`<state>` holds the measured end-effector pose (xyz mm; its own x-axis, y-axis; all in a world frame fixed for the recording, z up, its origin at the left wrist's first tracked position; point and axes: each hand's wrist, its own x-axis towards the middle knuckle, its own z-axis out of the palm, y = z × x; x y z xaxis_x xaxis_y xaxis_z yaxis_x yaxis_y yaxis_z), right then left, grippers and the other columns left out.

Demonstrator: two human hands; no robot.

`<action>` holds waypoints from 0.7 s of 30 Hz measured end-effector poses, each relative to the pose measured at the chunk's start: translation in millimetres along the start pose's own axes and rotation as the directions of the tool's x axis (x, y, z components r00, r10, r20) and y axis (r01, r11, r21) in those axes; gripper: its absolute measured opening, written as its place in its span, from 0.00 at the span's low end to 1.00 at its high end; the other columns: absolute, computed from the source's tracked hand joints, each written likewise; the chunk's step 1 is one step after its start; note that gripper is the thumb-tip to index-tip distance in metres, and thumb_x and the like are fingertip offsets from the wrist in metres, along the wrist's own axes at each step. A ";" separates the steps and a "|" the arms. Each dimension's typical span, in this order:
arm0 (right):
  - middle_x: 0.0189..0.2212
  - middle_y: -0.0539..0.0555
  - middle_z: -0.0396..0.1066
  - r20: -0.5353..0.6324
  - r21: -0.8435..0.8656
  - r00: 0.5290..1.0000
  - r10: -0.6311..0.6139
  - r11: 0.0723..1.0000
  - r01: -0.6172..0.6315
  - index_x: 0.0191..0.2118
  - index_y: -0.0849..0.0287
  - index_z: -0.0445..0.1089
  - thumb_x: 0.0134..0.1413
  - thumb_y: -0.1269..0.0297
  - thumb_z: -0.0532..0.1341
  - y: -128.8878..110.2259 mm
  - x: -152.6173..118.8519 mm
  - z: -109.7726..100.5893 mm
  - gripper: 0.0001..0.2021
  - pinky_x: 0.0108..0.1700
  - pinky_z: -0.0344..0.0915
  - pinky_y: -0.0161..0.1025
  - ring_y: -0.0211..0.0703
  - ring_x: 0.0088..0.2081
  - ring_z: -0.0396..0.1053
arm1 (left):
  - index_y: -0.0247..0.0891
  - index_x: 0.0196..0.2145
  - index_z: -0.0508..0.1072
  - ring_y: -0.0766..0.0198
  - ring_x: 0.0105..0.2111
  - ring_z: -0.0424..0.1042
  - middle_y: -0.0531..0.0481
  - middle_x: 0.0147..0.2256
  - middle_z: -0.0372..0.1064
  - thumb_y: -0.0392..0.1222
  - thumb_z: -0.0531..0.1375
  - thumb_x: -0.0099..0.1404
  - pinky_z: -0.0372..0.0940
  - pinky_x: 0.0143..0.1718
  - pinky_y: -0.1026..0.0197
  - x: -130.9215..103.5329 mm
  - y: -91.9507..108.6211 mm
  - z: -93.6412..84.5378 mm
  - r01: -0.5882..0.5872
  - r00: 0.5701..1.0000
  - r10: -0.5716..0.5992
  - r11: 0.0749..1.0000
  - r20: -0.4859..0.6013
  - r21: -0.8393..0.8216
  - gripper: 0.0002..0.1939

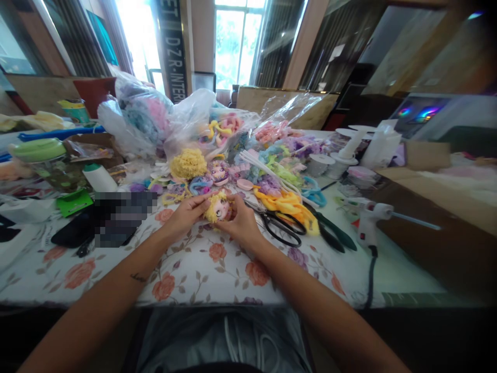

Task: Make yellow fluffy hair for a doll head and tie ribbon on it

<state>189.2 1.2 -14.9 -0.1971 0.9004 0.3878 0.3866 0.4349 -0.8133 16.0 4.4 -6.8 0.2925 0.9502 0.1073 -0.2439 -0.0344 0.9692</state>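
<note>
Between my two hands is a small doll head (pixel 221 210) with a painted face and curly yellow hair, held just above the flowered tablecloth. My left hand (pixel 190 211) grips its left side, fingers pressed on the yellow hair. On the other side my right hand (pixel 243 223) is closed around the head's right edge, with the thumb below. Behind it lie a ball of fluffy yellow yarn (pixel 188 163) and a second doll head (pixel 218 173) with purple hair. Black-handled scissors (pixel 281 228) rest right of my right hand, beside a yellow fabric strip (pixel 297 207).
A glue gun (pixel 373 220) with its cord stands at the right, near a cardboard box (pixel 423 181). Dark green-handled pliers (pixel 336 230) lie nearer. Plastic bags (pixel 143 116) and coloured yarn pile up behind. At left are a white thread cone (pixel 100 178) and a green-lidded jar (pixel 41 155).
</note>
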 end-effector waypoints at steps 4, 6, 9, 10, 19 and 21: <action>0.33 0.51 0.71 -0.050 0.101 0.999 0.005 0.995 0.001 0.50 0.57 0.59 0.37 0.61 0.69 5.3 3.9 2.1 0.32 0.33 0.67 0.37 0.42 0.33 0.70 | 0.41 0.58 0.65 0.63 0.39 0.73 0.45 0.42 0.75 0.45 0.64 0.59 0.68 0.42 0.62 0.4 0.8 -1.2 -0.043 0.998 0.042 0.999 0.048 0.020 0.30; 0.34 0.51 0.72 -0.066 0.134 0.998 0.019 0.991 -0.010 0.50 0.57 0.60 0.36 0.61 0.70 6.0 4.3 2.2 0.32 0.34 0.68 0.39 0.43 0.34 0.70 | 0.41 0.59 0.64 0.62 0.38 0.73 0.45 0.41 0.75 0.44 0.65 0.58 0.68 0.41 0.62 0.8 -0.5 -2.6 -0.059 0.996 0.056 0.997 0.063 0.057 0.32; 0.34 0.52 0.72 -0.060 0.161 0.998 0.030 0.987 -0.020 0.49 0.57 0.60 0.34 0.61 0.71 4.3 3.1 1.3 0.33 0.35 0.69 0.40 0.44 0.35 0.71 | 0.39 0.58 0.65 0.61 0.37 0.74 0.44 0.40 0.76 0.45 0.66 0.56 0.68 0.39 0.61 1.6 -3.7 -4.1 -0.087 0.994 0.079 0.991 0.078 0.104 0.32; 0.34 0.52 0.72 -0.053 0.166 0.998 0.032 0.986 -0.023 0.49 0.57 0.60 0.34 0.61 0.71 3.4 2.6 0.9 0.33 0.35 0.69 0.40 0.45 0.35 0.71 | 0.38 0.57 0.66 0.60 0.37 0.74 0.44 0.40 0.76 0.45 0.66 0.56 0.68 0.39 0.60 1.8 -4.6 -4.4 -0.094 0.993 0.086 0.989 0.080 0.114 0.32; 0.36 0.53 0.73 -0.071 0.203 0.996 0.054 0.978 -0.039 0.49 0.56 0.59 0.35 0.60 0.71 5.8 4.8 3.0 0.33 0.36 0.70 0.42 0.46 0.36 0.72 | 0.39 0.60 0.62 0.59 0.41 0.74 0.44 0.45 0.74 0.42 0.66 0.57 0.68 0.42 0.60 3.7 -0.8 -5.4 -0.131 0.984 0.109 0.978 0.137 0.162 0.34; 0.36 0.53 0.73 -0.077 0.206 0.995 0.067 0.977 -0.050 0.49 0.56 0.59 0.35 0.58 0.71 6.3 5.0 3.1 0.33 0.36 0.70 0.42 0.46 0.36 0.72 | 0.39 0.60 0.62 0.58 0.41 0.74 0.44 0.44 0.75 0.42 0.66 0.56 0.68 0.41 0.60 3.5 -1.1 -4.4 -0.128 0.985 0.106 0.977 0.135 0.170 0.36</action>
<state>187.8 8.4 -19.5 -0.1006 0.9257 0.3646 0.2021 0.3778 -0.9035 13.2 9.1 -8.4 0.3873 0.8906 0.2383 -0.1189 -0.2080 0.9709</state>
